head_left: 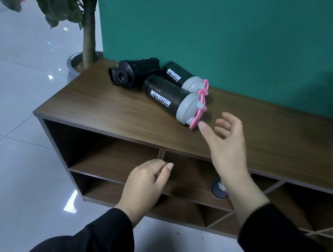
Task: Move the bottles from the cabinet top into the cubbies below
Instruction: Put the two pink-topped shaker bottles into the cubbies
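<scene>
Three black shaker bottles lie on their sides on the wooden cabinet top [106, 107]. The nearest bottle [168, 98] has a grey lid and pink loop; a second like it [179, 77] lies behind, against the green wall. An all-black bottle [134, 71] lies to their left. My right hand [225, 140] hovers with fingers spread just right of the nearest bottle's lid, its thumb tip close to the pink loop and holding nothing. My left hand [145, 183] hangs in front of the upper cubbies [117, 159], fingers loosely curled, empty. A bluish object [218, 189] sits in the middle cubby, partly hidden by my right forearm.
A potted tree [88, 41] stands at the cabinet's far left corner. The green wall [232, 34] runs along the back of the cabinet top. Lower cubbies with slanted dividers [219, 219] sit on the right. White tiled floor [9, 109] lies to the left.
</scene>
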